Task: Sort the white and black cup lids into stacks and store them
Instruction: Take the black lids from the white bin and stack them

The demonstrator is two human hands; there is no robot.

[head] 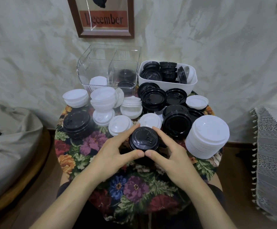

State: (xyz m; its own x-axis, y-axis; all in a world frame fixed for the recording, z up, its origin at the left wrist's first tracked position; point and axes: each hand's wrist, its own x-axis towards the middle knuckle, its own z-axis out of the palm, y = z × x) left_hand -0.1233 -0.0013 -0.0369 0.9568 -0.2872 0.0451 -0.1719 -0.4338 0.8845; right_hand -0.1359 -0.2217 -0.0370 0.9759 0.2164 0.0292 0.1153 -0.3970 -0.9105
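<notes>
Though glossy, round black lid stack [143, 140] between left hand [113, 156] and right hand [170, 160]

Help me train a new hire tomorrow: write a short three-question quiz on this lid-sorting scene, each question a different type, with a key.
1. True or false: the white bin holds only white lids.
2. Multiple choice: the black lid stack nearest the camera is gripped by A) left only, B) right only, C) both hands.
3. Fill in: the right compartment of the clear container holds ___ lids.

Key:
1. False. The bin holds black lids.
2. C. The left hand and the right hand both curl round it.
3. Black.
</notes>
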